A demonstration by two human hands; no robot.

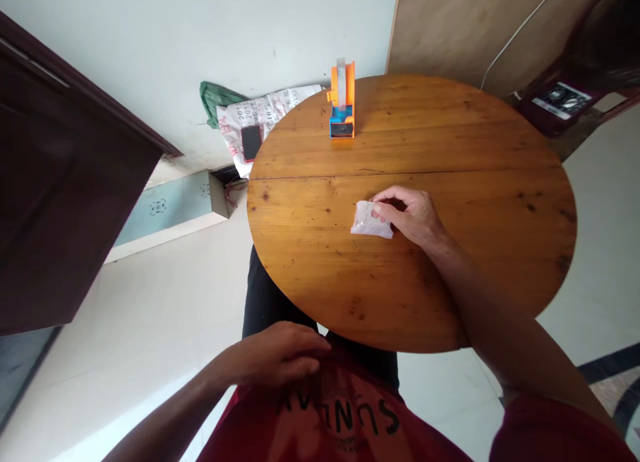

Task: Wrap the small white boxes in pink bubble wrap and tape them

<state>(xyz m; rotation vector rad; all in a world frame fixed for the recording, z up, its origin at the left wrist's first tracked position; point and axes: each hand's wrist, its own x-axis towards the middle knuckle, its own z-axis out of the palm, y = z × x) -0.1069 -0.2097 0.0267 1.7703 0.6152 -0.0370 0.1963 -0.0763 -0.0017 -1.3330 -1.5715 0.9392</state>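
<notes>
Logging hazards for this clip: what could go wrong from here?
1. The right hand grips the wrapped packet only near one end, so it might twist or slip; the left hand is down at the shirt, giving no support.
2. The tape dispenser stands near the far edge of the table; a knock could tip it off.
</notes>
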